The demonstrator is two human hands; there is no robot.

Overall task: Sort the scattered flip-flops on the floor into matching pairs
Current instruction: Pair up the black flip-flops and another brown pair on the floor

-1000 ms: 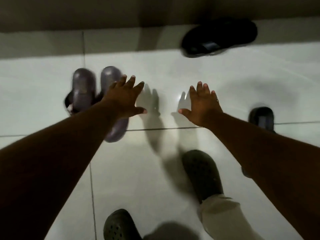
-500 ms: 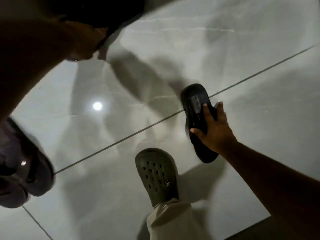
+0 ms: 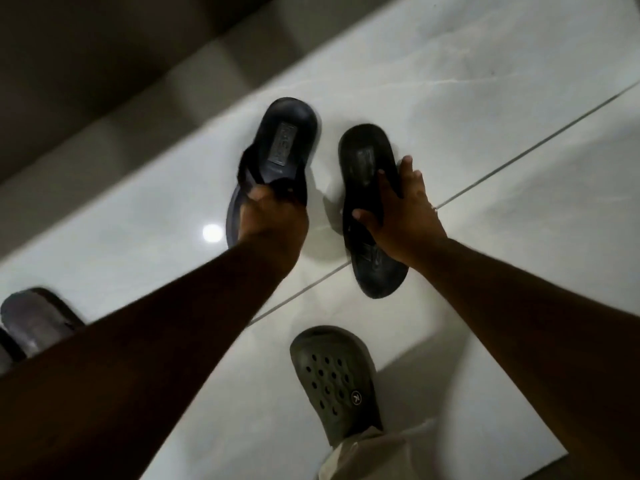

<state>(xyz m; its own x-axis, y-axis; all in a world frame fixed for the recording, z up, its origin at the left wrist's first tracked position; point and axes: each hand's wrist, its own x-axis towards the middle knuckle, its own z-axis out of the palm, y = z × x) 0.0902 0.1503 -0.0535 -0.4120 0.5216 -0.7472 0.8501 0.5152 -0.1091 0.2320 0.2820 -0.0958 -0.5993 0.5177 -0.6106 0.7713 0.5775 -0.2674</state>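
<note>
At the straps, left grip: we see our left hand [image 3: 273, 216] closed around the strap of the left black flip-flop [image 3: 277, 157], fingers curled over it near the toe post; this is a firm grasp.
Right grip: our right hand [image 3: 401, 216] clasps the right black flip-flop [image 3: 367, 188], thumb on the near side of the footbed, fingers spread across the far edge, so the sandal is held between them.
Left flip-flop position: heel end points away from us, a rectangular label shows on its footbed; we cannot tell whether the sole rests on the floor or is lifted.
Right flip-flop position: just beside the left one, roughly parallel, a narrow gap between them; its near end crosses a dark grout line [image 3: 519, 157]. A shadow lies under its left edge; contact with the floor unclear.
Floor: glossy pale tile floor [image 3: 467, 81], with a round light reflection [image 3: 212, 233] left of our left forearm.
Foot: our olive perforated clog [image 3: 334, 379] stands below the sandals, with a beige trouser cuff [image 3: 367, 452] at its heel.
Far left edge: grey-purple slippers [image 3: 33, 323], blurred and partly hidden behind our left arm.
</note>
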